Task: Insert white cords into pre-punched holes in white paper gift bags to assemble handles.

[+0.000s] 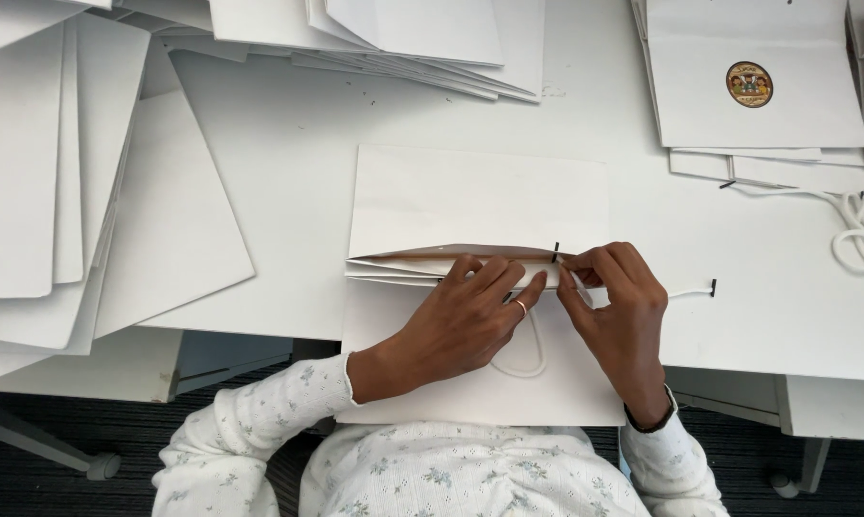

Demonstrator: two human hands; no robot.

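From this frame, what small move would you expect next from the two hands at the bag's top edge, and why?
Probably the right hand draws the white cord further through the paper bag at its top fold. Its fingertips pinch the cord at the fold beside a black tip, while the other black end lies loose on the table. The left hand presses the fold flat, steadying it.

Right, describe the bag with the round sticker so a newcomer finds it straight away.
Start at the white table and look to its far right corner, away from the person's hands. There a stack of flat white paper bags lies, and the top bag is the one: it alone bears a round gold and brown sticker.
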